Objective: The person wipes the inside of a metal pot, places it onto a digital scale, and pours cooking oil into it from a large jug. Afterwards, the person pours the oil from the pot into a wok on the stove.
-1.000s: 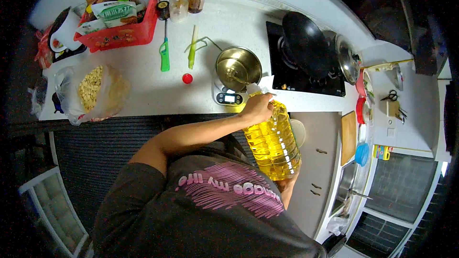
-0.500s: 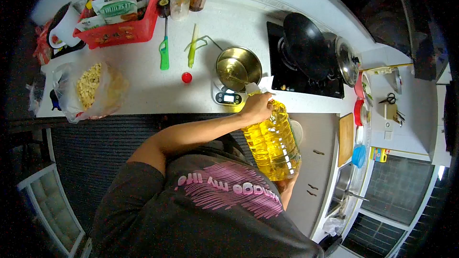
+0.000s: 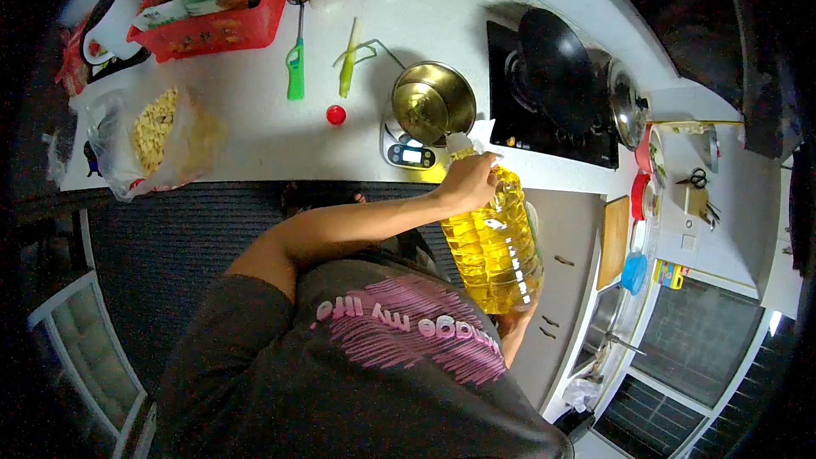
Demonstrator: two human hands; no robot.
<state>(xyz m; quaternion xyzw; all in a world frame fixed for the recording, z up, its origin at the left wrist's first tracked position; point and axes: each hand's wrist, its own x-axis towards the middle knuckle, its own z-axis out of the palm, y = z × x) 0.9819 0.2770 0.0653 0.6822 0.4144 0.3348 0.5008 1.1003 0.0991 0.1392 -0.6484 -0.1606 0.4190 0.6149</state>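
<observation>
My left hand [image 3: 467, 183] is wrapped round the neck end of a large bottle of yellow oil [image 3: 491, 246]. My right hand [image 3: 515, 320] supports the bottle's base and is mostly hidden behind it. The bottle is tilted, its mouth at the near right rim of a metal pot [image 3: 433, 104], which has oil in it. I cannot clearly make out a stream. Beneath the pot is a digital scale [image 3: 410, 155] with a lit display. A red cap [image 3: 336, 115] lies on the counter to the left.
A green lighter [image 3: 295, 72] and a green stalk [image 3: 349, 59] lie behind the cap. Further left are an open bag of peanuts [image 3: 155, 132] and a red basket [image 3: 208, 36] of condiments. On the right, a black wok [image 3: 554, 68] sits on the stove [image 3: 501, 89], beside a lid [image 3: 626, 106].
The view has shifted, so the counter items appear higher in the picture. Both hands still hold the tilted bottle at the pot. The oil stream visible earlier is now hard to make out.
</observation>
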